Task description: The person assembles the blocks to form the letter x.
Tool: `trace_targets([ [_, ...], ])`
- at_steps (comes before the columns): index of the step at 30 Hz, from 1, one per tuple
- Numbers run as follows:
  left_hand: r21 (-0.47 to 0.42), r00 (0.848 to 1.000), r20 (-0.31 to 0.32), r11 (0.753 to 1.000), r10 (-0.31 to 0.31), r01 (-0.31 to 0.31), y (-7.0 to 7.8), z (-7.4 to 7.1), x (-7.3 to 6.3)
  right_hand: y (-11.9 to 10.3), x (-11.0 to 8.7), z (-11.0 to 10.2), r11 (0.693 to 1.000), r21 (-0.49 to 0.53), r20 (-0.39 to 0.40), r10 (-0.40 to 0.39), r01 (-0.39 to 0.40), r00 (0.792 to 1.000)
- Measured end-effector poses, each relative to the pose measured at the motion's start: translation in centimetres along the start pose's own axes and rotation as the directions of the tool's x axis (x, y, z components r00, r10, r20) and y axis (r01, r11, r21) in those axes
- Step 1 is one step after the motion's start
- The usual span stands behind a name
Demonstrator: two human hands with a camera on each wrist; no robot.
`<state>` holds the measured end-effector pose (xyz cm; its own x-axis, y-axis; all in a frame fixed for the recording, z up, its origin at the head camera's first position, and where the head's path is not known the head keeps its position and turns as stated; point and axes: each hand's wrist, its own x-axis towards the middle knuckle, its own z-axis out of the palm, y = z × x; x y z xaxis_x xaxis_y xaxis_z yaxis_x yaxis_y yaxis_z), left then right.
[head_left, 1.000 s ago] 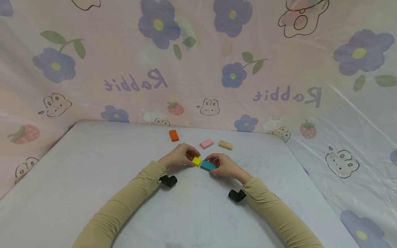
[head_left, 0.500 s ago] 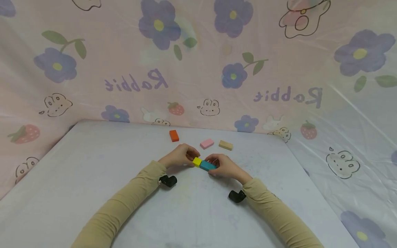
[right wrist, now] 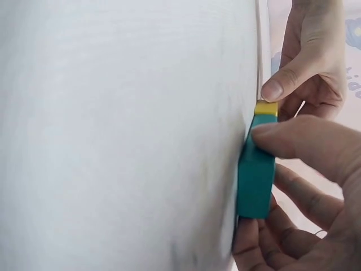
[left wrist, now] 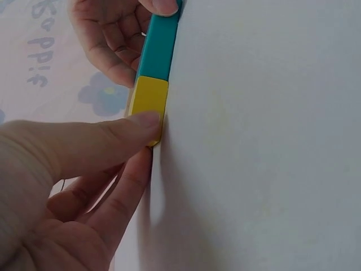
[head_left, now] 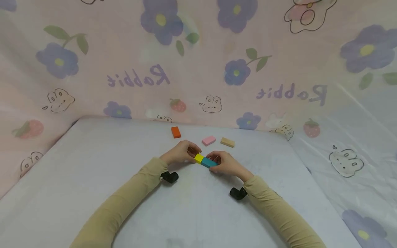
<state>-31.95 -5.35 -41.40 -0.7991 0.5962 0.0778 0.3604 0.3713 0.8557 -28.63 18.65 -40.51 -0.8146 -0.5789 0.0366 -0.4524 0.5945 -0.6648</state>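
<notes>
Left hand (head_left: 181,152), head view: pinching the small yellow block (head_left: 199,158) near the middle of the white table (head_left: 192,213); I can't tell from here whether that block touches the surface.
Right hand (head_left: 227,163), head view: gripping the longer teal block (head_left: 209,162), whose end meets the yellow one, so the two form a single line.
Loose blocks, head view: beyond the hands lie an orange block (head_left: 175,132) on the left, a pink block (head_left: 209,140) farther right, and a wooden block (head_left: 227,142) just beside the pink, not touching it.
Sleeves, head view: a tan left sleeve (head_left: 124,199) and a matching right sleeve (head_left: 282,213).
Backdrop, head view: a pale pink cloth (head_left: 189,69) printed with flowers and rabbits, behind the table.
Yellow block, left wrist view: the left thumb lies across its face, a fingertip sits near the outer end, and the inner end butts against the teal.
Teal block, right wrist view: the right thumb presses one face, with fingers along the opposite side; the yellow block shows at its far end, beside the left thumb tip.
</notes>
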Motion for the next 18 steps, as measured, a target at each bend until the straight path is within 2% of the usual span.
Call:
trace_targets([
  [4,-0.013,1.0,-0.015,1.0,0.005,-0.005,0.31,-0.49,0.41,-0.18,0.25,-0.49,1.0,-0.002,-0.019,0.011,-0.011,1.0],
  [8,-0.02,1.0,-0.02,1.0,-0.005,0.005,0.13,-0.93,0.55,-0.24,0.54,-0.65,1.0,0.007,-0.007,0.027,-0.027,1.0],
  [18,-0.039,0.999,0.003,0.998,-0.038,0.039,0.15,-0.82,-0.08,-0.31,0.25,-0.28,0.997,0.038,0.028,0.06,-0.061,0.998],
])
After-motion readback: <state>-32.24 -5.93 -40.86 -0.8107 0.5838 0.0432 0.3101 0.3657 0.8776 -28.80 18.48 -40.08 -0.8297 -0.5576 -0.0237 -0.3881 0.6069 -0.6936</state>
